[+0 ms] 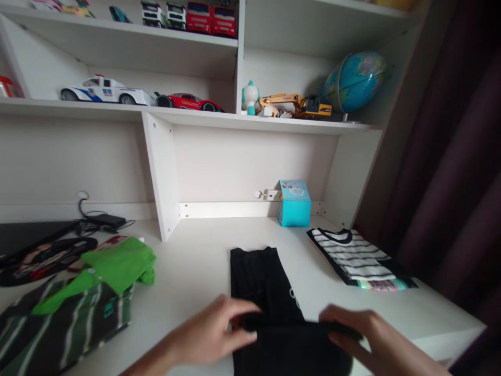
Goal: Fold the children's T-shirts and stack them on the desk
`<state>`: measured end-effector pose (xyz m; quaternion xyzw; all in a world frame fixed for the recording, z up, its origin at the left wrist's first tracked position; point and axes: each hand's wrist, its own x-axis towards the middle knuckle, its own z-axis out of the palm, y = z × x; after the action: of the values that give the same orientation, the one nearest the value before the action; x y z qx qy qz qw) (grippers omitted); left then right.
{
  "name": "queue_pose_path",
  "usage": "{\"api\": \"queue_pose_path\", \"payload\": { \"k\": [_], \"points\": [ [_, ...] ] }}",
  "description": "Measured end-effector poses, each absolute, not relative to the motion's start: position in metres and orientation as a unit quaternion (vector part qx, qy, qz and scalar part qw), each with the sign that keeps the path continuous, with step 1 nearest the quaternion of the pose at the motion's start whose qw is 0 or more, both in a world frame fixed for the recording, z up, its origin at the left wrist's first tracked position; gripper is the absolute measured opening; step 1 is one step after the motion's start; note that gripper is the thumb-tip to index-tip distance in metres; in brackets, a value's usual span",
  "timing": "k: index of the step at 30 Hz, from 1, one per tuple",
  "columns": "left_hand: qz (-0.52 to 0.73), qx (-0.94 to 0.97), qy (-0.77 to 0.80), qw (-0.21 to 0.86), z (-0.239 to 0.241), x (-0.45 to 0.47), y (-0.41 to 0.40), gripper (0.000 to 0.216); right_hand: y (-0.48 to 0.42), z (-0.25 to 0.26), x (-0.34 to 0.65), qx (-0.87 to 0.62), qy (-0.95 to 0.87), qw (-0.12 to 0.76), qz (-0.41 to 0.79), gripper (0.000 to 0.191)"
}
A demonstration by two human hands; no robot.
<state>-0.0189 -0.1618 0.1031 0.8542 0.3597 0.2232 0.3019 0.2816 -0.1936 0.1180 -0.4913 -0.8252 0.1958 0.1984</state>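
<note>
Both the left hand (213, 334) and right hand (362, 334) pinch the soft, limp black garment's (262, 282) folded edge, best gripped at its two ends.

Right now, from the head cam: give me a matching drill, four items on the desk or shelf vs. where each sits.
Items:
1. black garment
2. green shirt
3. striped folded top
4. globe

Places:
A. shelf, far right
B. desk, left, on a dark striped garment
C. desk middle, near edge gripped by the left hand and right hand
D. desk, right, on a folded pile

Pairs: 1-C, 2-B, 3-D, 4-A
</note>
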Motion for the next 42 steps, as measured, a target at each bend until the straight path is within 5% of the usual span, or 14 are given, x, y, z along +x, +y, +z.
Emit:
{"api": "queue_pose_path", "payload": {
  "k": [7, 14, 21, 29, 34, 38, 42],
  "points": [
    [0.275, 0.644, 0.489, 0.52, 0.067, -0.009, 0.004, 0.029, 0.002, 0.077, 0.251, -0.541, -0.768, 0.249, 0.236, 0.018],
    [0.246, 0.635, 0.485, 0.548, 0.054, -0.028, 0.042, 0.029, 0.054, 0.039, 0.245, -0.526, -0.769, 0.224, 0.284, 0.022],
    [0.191, 0.722, 0.594, 0.3, 0.038, -0.029, 0.07, 0.015, 0.083, 0.03, 0.242, -0.6, -0.745, 0.208, 0.204, 0.023],
    [0.179, 0.762, 0.576, 0.234, 0.021, -0.02, 0.07, 0.017, 0.066, 0.012, 0.237, -0.647, -0.72, 0.162, 0.191, 0.022],
    [0.256, 0.795, 0.513, 0.199, 0.075, -0.016, 0.069, 0.01, 0.053, 0.079, 0.249, -0.621, -0.726, 0.261, 0.135, 0.009],
    [0.417, 0.795, 0.41, 0.163, 0.133, -0.017, 0.05, 0.022, 0.013, 0.135, 0.263, -0.565, -0.726, 0.388, 0.052, 0.021],
    [0.384, 0.828, 0.37, 0.17, 0.141, -0.028, 0.03, 0.017, -0.045, 0.139, 0.258, -0.479, -0.778, 0.406, -0.008, 0.023]
  ]
}}
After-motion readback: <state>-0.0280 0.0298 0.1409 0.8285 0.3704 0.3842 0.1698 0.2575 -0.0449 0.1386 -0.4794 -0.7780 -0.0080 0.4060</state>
